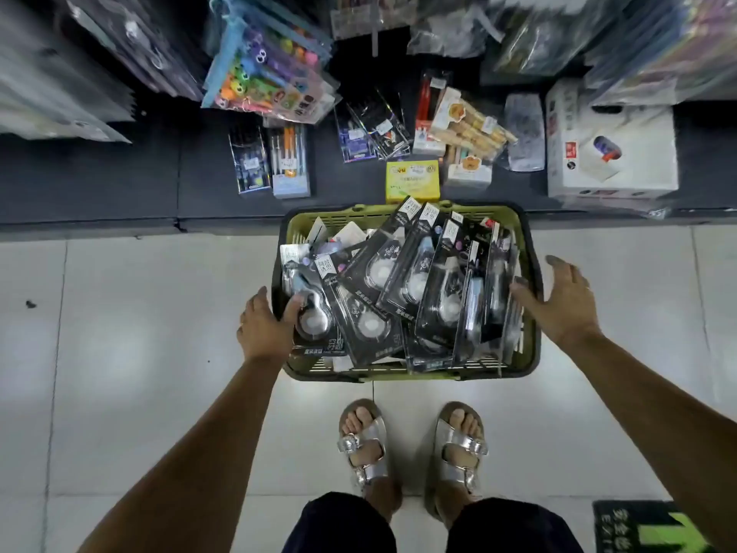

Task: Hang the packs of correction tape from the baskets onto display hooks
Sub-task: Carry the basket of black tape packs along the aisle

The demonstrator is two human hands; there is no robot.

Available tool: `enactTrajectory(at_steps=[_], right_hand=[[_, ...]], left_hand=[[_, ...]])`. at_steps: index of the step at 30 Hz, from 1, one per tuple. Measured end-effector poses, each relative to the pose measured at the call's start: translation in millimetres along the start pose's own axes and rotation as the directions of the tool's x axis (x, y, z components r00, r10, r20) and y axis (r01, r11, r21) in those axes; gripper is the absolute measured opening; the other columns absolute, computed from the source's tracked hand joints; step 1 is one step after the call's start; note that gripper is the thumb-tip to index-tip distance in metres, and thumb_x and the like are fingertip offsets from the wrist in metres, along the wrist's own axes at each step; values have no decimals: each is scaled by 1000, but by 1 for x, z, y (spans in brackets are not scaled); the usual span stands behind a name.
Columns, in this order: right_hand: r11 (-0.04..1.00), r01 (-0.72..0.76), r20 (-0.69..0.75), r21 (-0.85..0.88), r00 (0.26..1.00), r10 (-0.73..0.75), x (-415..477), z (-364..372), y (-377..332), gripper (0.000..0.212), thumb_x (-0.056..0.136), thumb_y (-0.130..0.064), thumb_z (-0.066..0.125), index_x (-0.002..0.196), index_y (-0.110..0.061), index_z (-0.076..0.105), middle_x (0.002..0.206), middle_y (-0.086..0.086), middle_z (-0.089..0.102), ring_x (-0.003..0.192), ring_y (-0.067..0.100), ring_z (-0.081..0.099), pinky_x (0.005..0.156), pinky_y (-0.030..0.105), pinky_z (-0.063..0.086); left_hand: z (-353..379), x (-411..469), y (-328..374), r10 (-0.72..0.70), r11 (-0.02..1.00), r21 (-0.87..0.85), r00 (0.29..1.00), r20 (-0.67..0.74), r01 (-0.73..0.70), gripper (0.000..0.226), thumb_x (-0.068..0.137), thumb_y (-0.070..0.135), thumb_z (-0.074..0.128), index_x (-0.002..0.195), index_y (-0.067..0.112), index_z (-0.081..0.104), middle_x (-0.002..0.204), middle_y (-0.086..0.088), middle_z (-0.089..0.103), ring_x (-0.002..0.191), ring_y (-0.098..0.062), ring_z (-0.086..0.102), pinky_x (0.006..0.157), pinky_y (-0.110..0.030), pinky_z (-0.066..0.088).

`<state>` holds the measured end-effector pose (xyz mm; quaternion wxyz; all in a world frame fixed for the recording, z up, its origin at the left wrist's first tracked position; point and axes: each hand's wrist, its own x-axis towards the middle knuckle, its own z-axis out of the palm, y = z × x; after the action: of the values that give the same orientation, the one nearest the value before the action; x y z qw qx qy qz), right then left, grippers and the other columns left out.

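A green basket stands on the floor in front of my feet, heaped with several black packs of correction tape. My left hand is at the basket's left side. Its thumb lies on the leftmost pack, and its fingers stay outside the rim, fairly straight. My right hand hovers over the basket's right rim with fingers spread, its thumb touching the rightmost packs. Neither hand has a pack lifted. No display hook for the tape is plainly visible.
Beyond the basket runs a low dark shelf with pen packs, a yellow box and a white carton. Hanging stationery bags crowd the top. A green exit sticker marks the tiled floor.
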<state>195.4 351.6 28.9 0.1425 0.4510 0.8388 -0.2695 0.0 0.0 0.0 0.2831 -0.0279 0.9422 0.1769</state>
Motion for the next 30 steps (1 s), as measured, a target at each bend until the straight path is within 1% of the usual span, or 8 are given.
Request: enactTrajectory(at_steps=[3,5,7,10,13,19,25,30], right_hand=[[959,-126,-18,254,991,135,14,19,14,75,92,-49,56,149,-9,29,151,17,34,139,35,33,115,49,28],[892,-193,17,408,979,204,21,30,16,71,95,-50,50,150,-10,26,151,14,34,138,31,35,114,44,30],[829,-258,72,496,964,257,27,40,18,62,100,-45,44,149,-11,26,142,9,42,127,22,44,105,30,34],[793,-318,119,519,946,301,32,49,19,54,102,-46,37,143,-12,34,131,11,51,112,22,48,92,26,33],[760,-330,101,560,938,332,38,53,20,54,101,-50,37,136,-9,43,131,15,55,113,27,52,91,28,34],[676,-357,178,645,930,321,38,45,16,56,94,-47,55,131,-5,49,116,11,58,97,24,54,84,30,39],[646,-384,217,660,920,326,1,24,15,57,91,-46,61,128,-4,50,116,12,61,98,26,58,84,33,45],[606,-401,218,686,909,355,-50,-11,14,51,88,-50,63,119,-11,51,112,10,63,104,30,61,98,46,48]], left_hand=[[10,26,-9,-133,956,-255,990,54,143,74,97,50,52,154,9,28,153,-15,40,140,-34,39,115,-48,32],[16,39,-13,-171,897,-392,977,123,207,66,98,50,51,149,10,37,144,-13,52,129,-32,51,109,-44,40],[22,45,-12,-178,876,-430,975,134,219,54,100,49,48,134,8,53,127,-12,63,110,-29,60,96,-38,48],[27,50,-6,-190,870,-440,975,115,222,50,102,47,45,120,2,58,112,-13,63,97,-28,58,84,-34,45],[33,53,-4,-213,852,-471,973,89,230,50,102,45,44,118,0,58,112,-15,64,101,-33,60,88,-38,49],[29,46,1,-252,797,-532,958,133,284,49,101,46,48,117,1,58,106,-13,65,92,-29,60,82,-36,50],[8,17,3,-221,802,-528,960,172,279,44,100,46,50,115,5,57,107,-12,64,93,-28,61,81,-38,51],[-31,-20,16,-138,815,-537,972,188,219,48,96,49,55,120,7,52,108,-9,64,94,-27,62,76,-35,51]])
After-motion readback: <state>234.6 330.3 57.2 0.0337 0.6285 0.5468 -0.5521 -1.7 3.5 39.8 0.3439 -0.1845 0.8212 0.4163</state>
